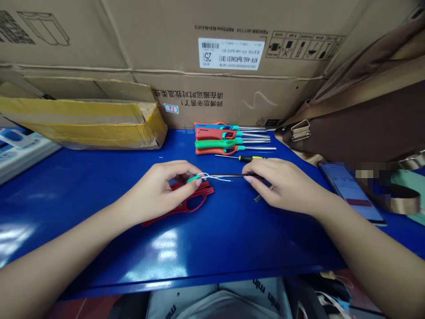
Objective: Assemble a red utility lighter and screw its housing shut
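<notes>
My left hand (168, 188) is closed, thumb and fingers pinching a small green plastic piece (193, 179). Thin white wires (221, 179) come out beside that piece and trail to the right. Under the left hand lies a red lighter casing (195, 201) with a trigger opening, partly covered by the palm. My right hand (282, 184) pinches the end of a thin dark rod (229, 175), which runs level between both hands. Below the right fingers the end of a metal tube (257, 199) shows; whether the hand holds it is hidden.
Several gas lighters (215, 144) lie stacked at the back, with a screwdriver (245, 158) in front of them. Behind stands a large cardboard box (149, 44); a smaller taped box (116, 124) is at left. A phone (352, 192) and brown bag (358, 119) sit at right.
</notes>
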The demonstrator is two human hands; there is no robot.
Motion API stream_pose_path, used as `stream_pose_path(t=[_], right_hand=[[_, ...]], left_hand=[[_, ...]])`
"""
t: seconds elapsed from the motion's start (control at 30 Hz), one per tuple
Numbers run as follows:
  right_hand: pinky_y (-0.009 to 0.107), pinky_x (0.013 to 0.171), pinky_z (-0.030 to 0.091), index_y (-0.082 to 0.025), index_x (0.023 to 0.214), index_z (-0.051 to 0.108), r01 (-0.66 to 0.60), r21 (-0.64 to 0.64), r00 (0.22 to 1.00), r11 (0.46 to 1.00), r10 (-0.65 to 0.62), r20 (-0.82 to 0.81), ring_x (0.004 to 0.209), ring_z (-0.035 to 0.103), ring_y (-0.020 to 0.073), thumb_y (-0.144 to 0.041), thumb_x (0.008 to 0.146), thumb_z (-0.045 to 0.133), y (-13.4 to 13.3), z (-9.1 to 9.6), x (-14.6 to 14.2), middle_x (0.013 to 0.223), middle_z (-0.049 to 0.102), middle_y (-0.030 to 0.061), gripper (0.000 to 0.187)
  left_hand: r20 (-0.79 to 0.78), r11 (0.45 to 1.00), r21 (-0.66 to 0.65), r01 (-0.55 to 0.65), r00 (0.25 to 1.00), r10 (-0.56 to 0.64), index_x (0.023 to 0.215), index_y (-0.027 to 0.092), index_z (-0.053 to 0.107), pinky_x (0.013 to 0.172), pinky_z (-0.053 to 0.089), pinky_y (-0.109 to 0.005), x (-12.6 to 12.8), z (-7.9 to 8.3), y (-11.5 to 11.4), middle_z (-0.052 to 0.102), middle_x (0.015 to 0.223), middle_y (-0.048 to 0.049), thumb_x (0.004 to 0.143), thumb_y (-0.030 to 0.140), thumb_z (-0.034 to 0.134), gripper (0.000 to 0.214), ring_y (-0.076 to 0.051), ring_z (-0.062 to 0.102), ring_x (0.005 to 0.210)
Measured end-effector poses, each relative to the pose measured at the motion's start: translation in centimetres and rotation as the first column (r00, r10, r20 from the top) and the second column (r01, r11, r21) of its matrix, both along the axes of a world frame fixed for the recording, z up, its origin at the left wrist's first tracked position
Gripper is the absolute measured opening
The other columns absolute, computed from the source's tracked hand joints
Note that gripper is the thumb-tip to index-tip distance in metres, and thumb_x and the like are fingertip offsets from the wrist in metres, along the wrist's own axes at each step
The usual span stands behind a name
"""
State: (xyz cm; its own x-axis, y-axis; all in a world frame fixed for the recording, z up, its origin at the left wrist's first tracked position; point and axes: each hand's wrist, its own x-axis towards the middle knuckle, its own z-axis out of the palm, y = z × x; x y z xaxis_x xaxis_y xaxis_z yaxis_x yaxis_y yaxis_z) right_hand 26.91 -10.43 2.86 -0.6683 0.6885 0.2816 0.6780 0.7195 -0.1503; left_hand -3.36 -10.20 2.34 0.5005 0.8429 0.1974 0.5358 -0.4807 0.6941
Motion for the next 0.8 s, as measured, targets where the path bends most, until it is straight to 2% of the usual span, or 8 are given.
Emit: stream_pose_path(t=[0.1, 0.23, 0.43, 0.6, 0.8], right_hand=[[0.037, 0.084, 0.048, -0.021, 0.111, 0.064, -0.006, -0.045, 1.0, 0.999, 0.006, 0.004, 0.094, 0.069, 0.0248, -0.026, 0.105, 0.047, -0.1, 0.0, -0.1, 0.106, 0.076, 0.0073, 0.019], [0.034, 0.078, 0.046, -0.021, 0.109, 0.064, -0.017, -0.134, 1.0, 0.991, 0.014, -0.021, 0.089, 0.07, 0.0225, -0.026, 0.105, 0.047, -0.4, -0.3, -0.4, 0.099, 0.076, 0.0051, 0.018], [0.032, 0.073, 0.043, -0.021, 0.111, 0.064, -0.017, -0.279, 0.998, 0.96, -0.001, -0.067, 0.082, 0.068, 0.0193, -0.028, 0.107, 0.044, -0.7, -0.9, -0.8, 0.093, 0.074, 0.0028, 0.022], [0.03, 0.073, 0.042, -0.021, 0.108, 0.064, -0.044, -0.355, 0.992, 0.934, 0.0, -0.125, 0.081, 0.066, 0.0171, -0.027, 0.108, 0.043, -0.6, -1.0, -1.1, 0.092, 0.072, 0.0018, 0.022], [0.03, 0.072, 0.041, -0.021, 0.107, 0.064, -0.075, -0.396, 0.988, 0.915, 0.014, -0.155, 0.079, 0.064, 0.0168, -0.026, 0.107, 0.044, -0.7, -1.1, -1.2, 0.091, 0.071, 0.0019, 0.02]], left_hand=[[0.026, 0.998, -0.066, -0.008, 1.0, 0.009, 0.101, 0.021, 0.075, 0.07, 0.055, -0.028, 0.0, -0.3, 0.0, 0.077, 0.097, -0.0048, 0.096, 0.039, 0.063, 0.022, -0.018, 0.069, 0.081], [0.031, 0.995, -0.098, -0.01, 0.999, 0.013, 0.102, 0.019, 0.072, 0.061, 0.053, -0.027, -0.1, -0.5, -0.1, 0.076, 0.094, -0.0057, 0.094, 0.034, 0.061, 0.02, -0.017, 0.066, 0.073], [-0.011, 0.997, -0.072, -0.018, 1.0, 0.017, 0.11, 0.02, 0.07, 0.072, 0.058, -0.03, 0.1, -0.5, -0.2, 0.077, 0.1, -0.0051, 0.092, 0.036, 0.065, 0.025, -0.02, 0.071, 0.082], [-0.066, 0.997, 0.079, 0.026, 0.998, -0.02, 0.11, 0.022, 0.075, 0.085, 0.056, -0.029, 0.3, -0.5, -0.2, 0.079, 0.106, -0.0032, 0.093, 0.043, 0.071, 0.028, -0.018, 0.073, 0.091], [-0.045, 0.997, 0.048, 0.056, 0.998, -0.054, 0.106, 0.025, 0.08, 0.081, 0.054, -0.023, 0.3, -0.6, -0.2, 0.081, 0.101, 0.0007, 0.098, 0.044, 0.068, 0.023, -0.015, 0.073, 0.088]])
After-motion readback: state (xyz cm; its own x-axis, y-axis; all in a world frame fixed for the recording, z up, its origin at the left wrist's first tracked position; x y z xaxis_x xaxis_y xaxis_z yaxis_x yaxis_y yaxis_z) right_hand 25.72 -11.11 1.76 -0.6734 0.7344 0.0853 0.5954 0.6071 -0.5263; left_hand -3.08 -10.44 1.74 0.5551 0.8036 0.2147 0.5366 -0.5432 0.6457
